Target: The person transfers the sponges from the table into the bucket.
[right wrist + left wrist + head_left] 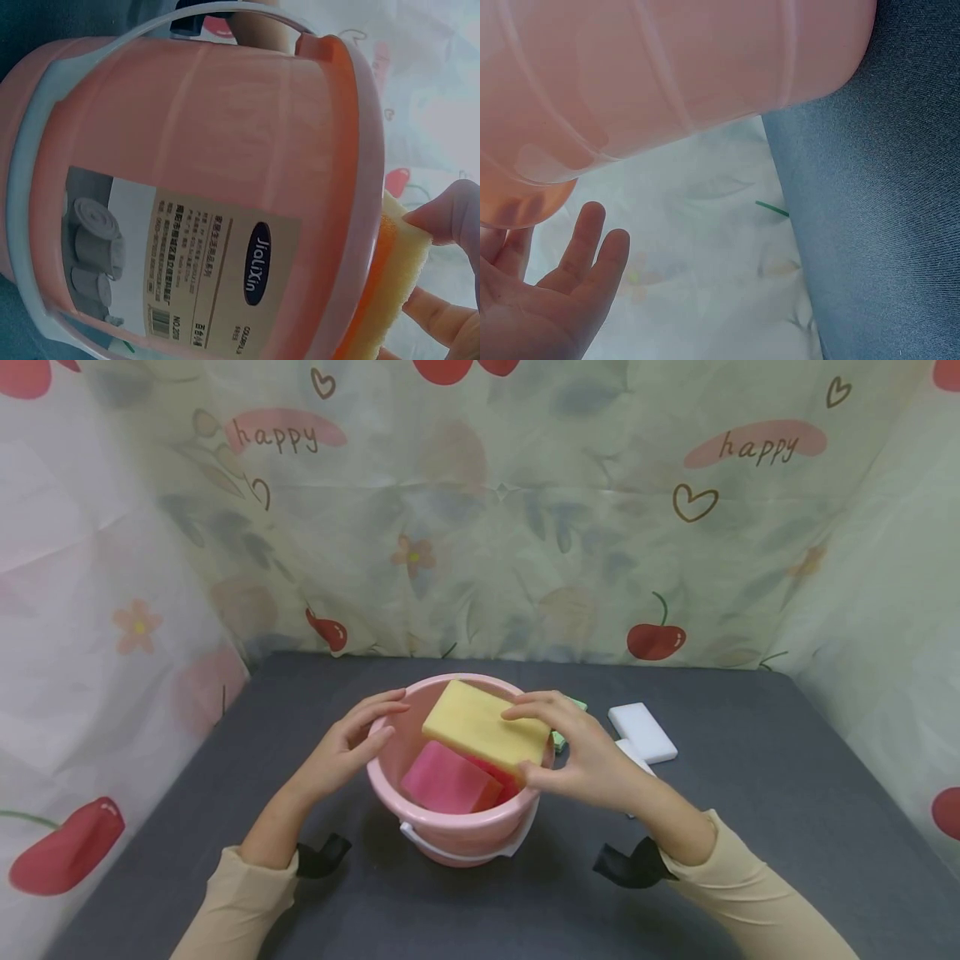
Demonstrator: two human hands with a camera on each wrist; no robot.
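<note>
Sponge (480,722) sits between right hand's (588,756) thumb (546,778) and fingers (534,709).

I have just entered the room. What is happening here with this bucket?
A person's right hand has a yellow sponge in its grip, tilted at the mouth of the pink bucket. The left hand is at the bucket's other side, holding nothing. A pink block is inside the bucket. Two white blocks and a partly hidden green thing are outside it, on the dark table.
</note>
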